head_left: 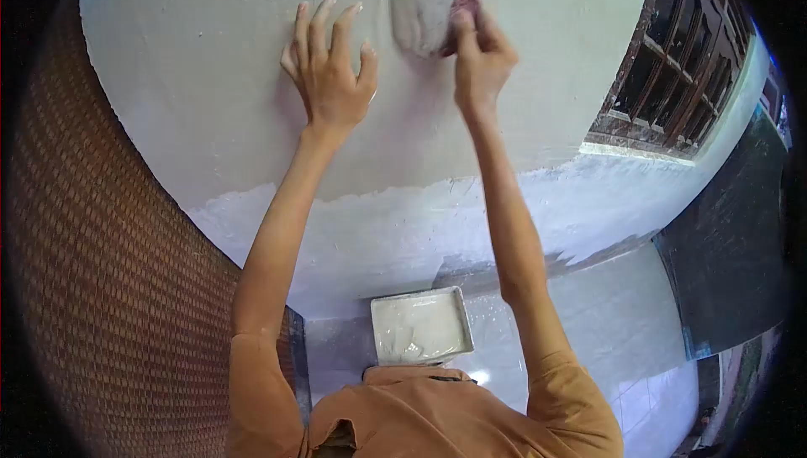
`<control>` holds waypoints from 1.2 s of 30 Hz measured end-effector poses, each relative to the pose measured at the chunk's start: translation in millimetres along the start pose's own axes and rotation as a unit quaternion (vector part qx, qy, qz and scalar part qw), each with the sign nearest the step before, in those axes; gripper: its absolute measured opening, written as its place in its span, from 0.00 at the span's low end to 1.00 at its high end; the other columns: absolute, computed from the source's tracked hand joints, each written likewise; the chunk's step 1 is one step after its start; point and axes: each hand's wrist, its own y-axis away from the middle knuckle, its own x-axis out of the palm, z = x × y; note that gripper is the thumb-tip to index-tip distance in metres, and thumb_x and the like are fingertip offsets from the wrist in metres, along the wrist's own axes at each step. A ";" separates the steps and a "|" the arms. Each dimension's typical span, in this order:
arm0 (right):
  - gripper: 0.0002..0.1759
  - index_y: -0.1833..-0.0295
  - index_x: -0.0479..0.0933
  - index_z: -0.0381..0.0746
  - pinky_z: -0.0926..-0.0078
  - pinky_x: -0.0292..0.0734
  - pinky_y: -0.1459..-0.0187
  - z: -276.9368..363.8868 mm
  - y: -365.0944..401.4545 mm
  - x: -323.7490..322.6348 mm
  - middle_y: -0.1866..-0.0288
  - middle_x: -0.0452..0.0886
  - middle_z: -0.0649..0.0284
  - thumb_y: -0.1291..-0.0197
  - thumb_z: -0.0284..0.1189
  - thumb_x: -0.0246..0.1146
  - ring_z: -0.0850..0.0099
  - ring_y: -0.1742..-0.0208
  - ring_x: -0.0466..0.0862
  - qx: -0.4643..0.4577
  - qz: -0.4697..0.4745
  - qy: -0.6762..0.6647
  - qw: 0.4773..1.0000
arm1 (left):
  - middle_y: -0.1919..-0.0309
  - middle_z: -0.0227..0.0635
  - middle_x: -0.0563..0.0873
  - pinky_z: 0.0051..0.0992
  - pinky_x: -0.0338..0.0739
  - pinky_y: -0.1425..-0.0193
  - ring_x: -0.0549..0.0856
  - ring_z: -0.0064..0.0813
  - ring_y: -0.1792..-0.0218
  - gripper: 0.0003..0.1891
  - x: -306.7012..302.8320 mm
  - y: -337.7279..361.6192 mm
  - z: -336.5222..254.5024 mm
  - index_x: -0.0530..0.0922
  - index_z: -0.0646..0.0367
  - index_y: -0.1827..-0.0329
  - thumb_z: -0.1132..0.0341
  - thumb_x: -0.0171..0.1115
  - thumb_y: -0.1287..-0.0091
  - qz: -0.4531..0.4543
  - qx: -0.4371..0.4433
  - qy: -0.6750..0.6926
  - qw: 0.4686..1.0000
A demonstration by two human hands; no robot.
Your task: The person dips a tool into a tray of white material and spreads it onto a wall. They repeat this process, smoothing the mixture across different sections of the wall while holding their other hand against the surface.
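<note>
My left hand (329, 84) rests against the wall (210, 97) with its fingers spread and white smears on the fingertips. It holds nothing. To its right, my right hand (482, 59) is closed on the edge of a pale grey, rounded flat piece (423, 19) with a dark red part by the fingers. This piece lies at or very close to the wall surface; blur hides its exact kind. Below both hands, a rectangular tray (376, 334) with a whitish, paste-like coating inside sits low in front of my body.
A brown woven panel (109, 265) runs along the left. At the upper right is a dark-framed window with bars (672, 55). The wall's lower band (378, 235) is whiter, with a ragged upper edge. A dark sheet (731, 239) hangs at the right above a shiny tiled floor (588, 323).
</note>
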 end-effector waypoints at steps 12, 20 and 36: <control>0.15 0.46 0.78 0.26 0.77 0.84 0.59 28.6 53.4 -119.0 0.54 0.86 0.54 0.37 0.21 0.65 0.73 0.59 0.86 0.034 -0.058 0.088 0.994 | 0.31 0.45 0.68 0.55 0.50 0.25 0.60 0.51 0.26 0.25 -36.6 76.5 -7.5 0.68 0.56 0.31 0.57 0.51 0.29 0.058 -0.078 0.037 0.995; 0.16 0.44 0.75 0.28 0.78 0.82 0.57 19.1 245.1 -193.9 0.55 0.86 0.56 0.34 0.23 0.63 0.76 0.59 0.84 0.294 0.142 0.191 0.926 | 0.43 0.48 0.75 0.39 0.65 0.35 0.75 0.46 0.42 0.23 -113.4 306.4 -81.8 0.70 0.63 0.36 0.61 0.55 0.31 0.177 -0.457 0.173 0.855; 0.10 0.54 0.85 0.40 0.68 0.82 0.62 -18.7 554.7 -347.6 0.64 0.86 0.51 0.42 0.25 0.65 0.56 0.64 0.87 0.403 0.426 0.291 0.756 | 0.38 0.34 0.73 0.42 0.66 0.39 0.70 0.36 0.36 0.28 -234.6 612.1 -222.7 0.65 0.47 0.33 0.46 0.55 0.32 0.153 -0.958 0.054 0.236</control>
